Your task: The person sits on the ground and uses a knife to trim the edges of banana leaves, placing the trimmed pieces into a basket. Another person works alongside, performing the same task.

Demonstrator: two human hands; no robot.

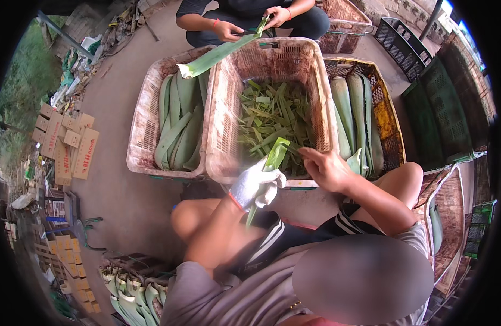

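Observation:
My left hand [257, 185], in a white knit glove, is closed round an aloe leaf piece [277, 155] whose cut green end points up over the near rim of the middle crate. My bare right hand [326, 168] is beside that end, fingers curled, with a thin dark tool, perhaps a knife, reaching from them to the leaf. Its blade is too blurred to make out. Beneath both hands, green leaf trimmings [275, 114] cover the bottom of the stained plastic crate [224, 126]. The piece's narrow tail hangs below my left hand.
Whole aloe leaves lie in the left crate [138, 134] and the right yellow-stained crate [391, 126]. Opposite, a co-worker's hands [230, 31] hold a long aloe leaf [217, 56] across the crates. More leaves [132, 301] stand at lower left; cardboard boxes [65, 140] lie beyond.

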